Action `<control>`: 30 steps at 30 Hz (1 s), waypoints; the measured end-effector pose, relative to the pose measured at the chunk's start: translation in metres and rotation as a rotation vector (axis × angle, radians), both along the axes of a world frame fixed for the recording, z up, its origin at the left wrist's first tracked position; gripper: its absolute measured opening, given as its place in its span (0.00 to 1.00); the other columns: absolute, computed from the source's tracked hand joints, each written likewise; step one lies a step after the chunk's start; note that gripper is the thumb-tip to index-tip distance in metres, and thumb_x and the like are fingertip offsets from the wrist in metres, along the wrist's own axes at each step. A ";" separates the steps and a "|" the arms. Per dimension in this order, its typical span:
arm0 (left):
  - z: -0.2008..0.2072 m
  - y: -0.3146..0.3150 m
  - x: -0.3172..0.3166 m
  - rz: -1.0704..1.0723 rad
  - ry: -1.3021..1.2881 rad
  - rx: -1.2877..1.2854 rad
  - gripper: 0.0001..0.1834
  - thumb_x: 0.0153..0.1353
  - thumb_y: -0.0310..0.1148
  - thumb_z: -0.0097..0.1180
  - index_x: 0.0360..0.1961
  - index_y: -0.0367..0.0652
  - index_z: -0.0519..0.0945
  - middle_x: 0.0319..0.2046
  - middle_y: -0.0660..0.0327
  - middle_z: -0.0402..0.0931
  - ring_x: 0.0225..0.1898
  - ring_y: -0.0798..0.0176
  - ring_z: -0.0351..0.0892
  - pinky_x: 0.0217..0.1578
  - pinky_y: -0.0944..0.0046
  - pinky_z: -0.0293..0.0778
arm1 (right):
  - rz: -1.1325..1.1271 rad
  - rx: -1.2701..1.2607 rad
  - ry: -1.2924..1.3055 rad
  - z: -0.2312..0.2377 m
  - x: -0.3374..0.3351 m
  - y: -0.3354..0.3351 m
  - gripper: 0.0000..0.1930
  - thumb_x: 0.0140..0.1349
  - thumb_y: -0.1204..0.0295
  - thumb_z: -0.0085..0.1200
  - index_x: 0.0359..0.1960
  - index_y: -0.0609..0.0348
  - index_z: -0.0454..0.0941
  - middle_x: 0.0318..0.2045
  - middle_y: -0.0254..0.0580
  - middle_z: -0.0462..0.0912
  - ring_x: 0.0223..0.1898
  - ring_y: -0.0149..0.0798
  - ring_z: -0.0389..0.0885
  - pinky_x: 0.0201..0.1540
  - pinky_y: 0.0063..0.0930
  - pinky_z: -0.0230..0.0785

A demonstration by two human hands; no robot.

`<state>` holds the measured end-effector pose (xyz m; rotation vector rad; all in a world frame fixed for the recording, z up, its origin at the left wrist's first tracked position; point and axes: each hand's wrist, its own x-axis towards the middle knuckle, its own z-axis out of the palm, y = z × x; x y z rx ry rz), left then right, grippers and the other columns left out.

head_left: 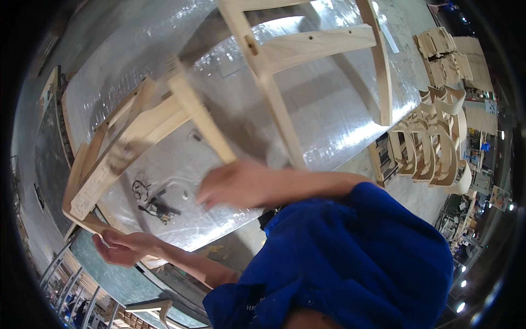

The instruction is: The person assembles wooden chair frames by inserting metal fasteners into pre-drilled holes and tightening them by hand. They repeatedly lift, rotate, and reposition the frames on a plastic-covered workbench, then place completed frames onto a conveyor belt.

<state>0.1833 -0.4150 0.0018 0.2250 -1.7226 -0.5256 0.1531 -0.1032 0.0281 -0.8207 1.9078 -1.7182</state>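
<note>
At the lower left, my left hand [125, 249] is turned palm up with its fingers loosely bent. It lies beside the near corner of a pale wooden chair frame [131, 137], and I see nothing gripped in it. My right hand [227, 185] reaches across the middle, smeared by motion, next to the lower end of a wooden leg [203, 120]. Its fingers are too blurred to read. A small pile of dark hardware [159, 208] with a thin black loop lies between my hands on the plastic-wrapped table [329, 148].
A second wooden frame [320, 46] stands on the far right of the table. Curved wooden parts [433, 137] are stacked beyond its right edge, with stacked wooden pieces [444, 57] farther back. A green-topped surface [104, 268] and metal rails [68, 282] are at the lower left.
</note>
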 end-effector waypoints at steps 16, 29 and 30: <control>-0.019 0.540 -0.153 -0.952 -0.574 0.158 0.17 0.50 0.27 0.61 0.43 0.39 0.77 0.40 0.52 0.78 0.43 0.49 0.76 0.45 0.57 0.72 | -0.519 0.484 0.454 -0.053 -0.223 0.460 0.08 0.59 0.78 0.53 0.39 0.63 0.78 0.25 0.41 0.82 0.27 0.30 0.81 0.33 0.23 0.73; -0.086 0.627 -0.251 -0.901 -0.797 0.238 0.13 0.45 0.36 0.65 0.35 0.49 0.82 0.28 0.59 0.82 0.31 0.55 0.82 0.34 0.60 0.75 | -0.012 0.831 0.991 -0.018 -0.244 0.467 0.09 0.59 0.67 0.49 0.29 0.58 0.78 0.22 0.51 0.78 0.29 0.53 0.80 0.28 0.44 0.71; -0.086 0.627 -0.252 -0.888 -0.802 0.221 0.13 0.45 0.37 0.65 0.34 0.50 0.83 0.28 0.59 0.82 0.31 0.55 0.82 0.34 0.60 0.75 | 0.014 0.827 1.029 -0.017 -0.246 0.471 0.10 0.58 0.65 0.48 0.28 0.57 0.79 0.21 0.49 0.78 0.27 0.52 0.80 0.27 0.43 0.71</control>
